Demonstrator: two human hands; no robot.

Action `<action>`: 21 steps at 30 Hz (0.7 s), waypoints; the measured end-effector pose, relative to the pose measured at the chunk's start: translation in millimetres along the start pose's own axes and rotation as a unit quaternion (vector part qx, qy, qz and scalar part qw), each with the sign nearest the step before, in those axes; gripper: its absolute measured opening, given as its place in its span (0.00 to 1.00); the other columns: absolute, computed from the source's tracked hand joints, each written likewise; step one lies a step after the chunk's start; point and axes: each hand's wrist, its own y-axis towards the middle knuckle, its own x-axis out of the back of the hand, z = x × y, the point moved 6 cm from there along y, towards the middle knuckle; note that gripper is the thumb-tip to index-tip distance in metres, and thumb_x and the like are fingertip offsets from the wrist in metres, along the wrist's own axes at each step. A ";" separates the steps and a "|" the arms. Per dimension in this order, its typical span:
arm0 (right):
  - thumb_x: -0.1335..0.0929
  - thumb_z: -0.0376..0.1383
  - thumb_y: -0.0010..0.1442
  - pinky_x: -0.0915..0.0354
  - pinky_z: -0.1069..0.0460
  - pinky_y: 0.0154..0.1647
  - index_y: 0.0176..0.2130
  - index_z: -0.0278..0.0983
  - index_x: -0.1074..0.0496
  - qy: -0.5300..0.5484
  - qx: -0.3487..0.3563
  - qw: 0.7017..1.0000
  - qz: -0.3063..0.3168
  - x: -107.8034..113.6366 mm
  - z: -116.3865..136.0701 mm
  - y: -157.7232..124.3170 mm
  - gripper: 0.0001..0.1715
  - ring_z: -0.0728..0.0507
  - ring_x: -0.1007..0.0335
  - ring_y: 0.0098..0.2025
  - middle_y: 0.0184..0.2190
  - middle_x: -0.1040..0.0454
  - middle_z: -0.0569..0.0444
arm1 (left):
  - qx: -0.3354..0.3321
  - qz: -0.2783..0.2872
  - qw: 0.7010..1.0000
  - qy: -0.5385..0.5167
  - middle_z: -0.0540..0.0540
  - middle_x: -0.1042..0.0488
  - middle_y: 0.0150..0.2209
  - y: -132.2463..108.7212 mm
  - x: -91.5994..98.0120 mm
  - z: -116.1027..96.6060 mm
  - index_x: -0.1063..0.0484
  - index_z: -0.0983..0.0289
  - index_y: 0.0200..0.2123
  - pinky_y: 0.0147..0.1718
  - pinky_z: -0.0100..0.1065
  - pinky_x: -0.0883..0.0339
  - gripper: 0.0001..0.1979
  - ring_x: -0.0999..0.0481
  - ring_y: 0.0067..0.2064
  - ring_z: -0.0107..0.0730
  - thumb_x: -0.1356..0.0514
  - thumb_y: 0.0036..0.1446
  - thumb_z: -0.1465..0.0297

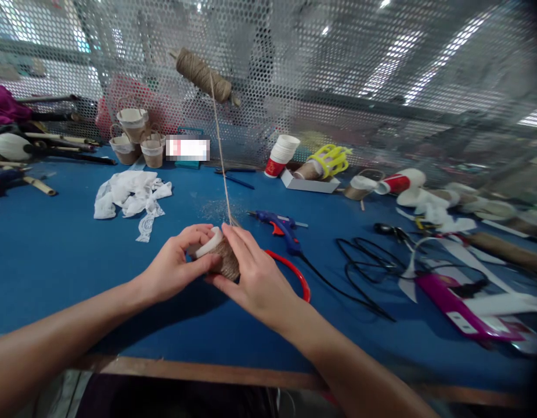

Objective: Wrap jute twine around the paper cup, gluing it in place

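Between my two hands is a paper cup wrapped in brown twine, tilted with its white rim toward the upper left. My left hand grips it at the rim, fingers over the edge and thumb on the wrapped side. My right hand closes on the other side, fingertips where the twine meets the cup. A taut strand of twine runs up from there to a twine roll hung on the mesh. A blue glue gun lies just beyond my right hand.
White lace lies at left, near finished twine-covered baskets. Stacked paper cups stand at the back. Black cable, a magenta box and paper strips crowd the right side. A red ring lies beside my right wrist.
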 end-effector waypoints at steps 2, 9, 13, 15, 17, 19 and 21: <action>0.33 0.42 0.54 0.42 0.38 0.56 0.60 0.32 0.50 0.014 -0.007 1.000 -0.010 1.5 -2.7 0.5 0.41 0.36 0.45 0.58 0.55 0.41 0.38 | -0.007 0.000 1.000 -0.016 0.59 0.31 0.44 -0.3 0.2 -0.4 0.35 0.64 0.25 0.55 0.44 0.50 0.06 0.41 0.56 0.43 0.41 0.50 0.71; 0.31 0.46 0.51 0.41 0.38 0.54 0.59 0.34 0.47 0.037 -0.008 0.999 -0.025 8.9 -4.3 1.2 0.42 0.36 0.44 0.57 0.55 0.40 0.39 | -0.013 0.031 0.999 -0.039 0.59 0.32 0.45 -1.4 -2.6 -2.9 0.35 0.65 0.25 0.54 0.43 0.49 0.07 0.41 0.56 0.42 0.40 0.50 0.70; 0.31 0.46 0.51 0.42 0.38 0.55 0.58 0.33 0.46 0.051 -0.006 0.998 -0.030 11.7 -3.5 1.0 0.41 0.36 0.44 0.57 0.54 0.38 0.39 | -0.013 0.034 0.999 -0.037 0.59 0.32 0.45 -1.3 -2.7 -1.9 0.34 0.65 0.25 0.54 0.42 0.49 0.07 0.40 0.56 0.42 0.40 0.50 0.70; 0.31 0.46 0.51 0.42 0.39 0.55 0.58 0.32 0.45 0.060 -0.009 0.998 -0.027 11.4 -3.5 1.0 0.41 0.36 0.43 0.57 0.54 0.38 0.39 | -0.016 0.035 0.998 -0.039 0.59 0.32 0.45 -1.3 -3.0 -2.2 0.35 0.65 0.25 0.54 0.42 0.48 0.07 0.39 0.55 0.41 0.40 0.51 0.70; 0.31 0.47 0.50 0.42 0.40 0.55 0.57 0.31 0.45 0.070 -0.013 0.997 -0.019 10.5 -3.3 1.1 0.42 0.37 0.43 0.57 0.54 0.38 0.38 | -0.020 0.038 0.998 -0.041 0.59 0.33 0.45 -1.5 -3.6 -2.8 0.35 0.65 0.25 0.54 0.42 0.49 0.07 0.40 0.56 0.41 0.40 0.51 0.70; 0.30 0.46 0.49 0.43 0.40 0.56 0.58 0.31 0.46 0.078 -0.020 0.997 -0.009 9.3 -3.2 1.0 0.43 0.37 0.44 0.58 0.55 0.39 0.38 | -0.024 0.041 0.998 -0.043 0.59 0.33 0.46 -1.8 -4.0 -3.5 0.35 0.65 0.25 0.54 0.42 0.49 0.07 0.41 0.57 0.42 0.40 0.51 0.70; 0.30 0.44 0.49 0.44 0.39 0.57 0.58 0.34 0.47 0.083 -0.028 0.996 0.000 7.9 -3.3 0.5 0.43 0.37 0.45 0.58 0.56 0.40 0.40 | -0.027 0.042 0.998 -0.045 0.60 0.34 0.47 -2.2 -4.0 -4.3 0.36 0.65 0.25 0.54 0.42 0.49 0.08 0.41 0.57 0.42 0.41 0.52 0.70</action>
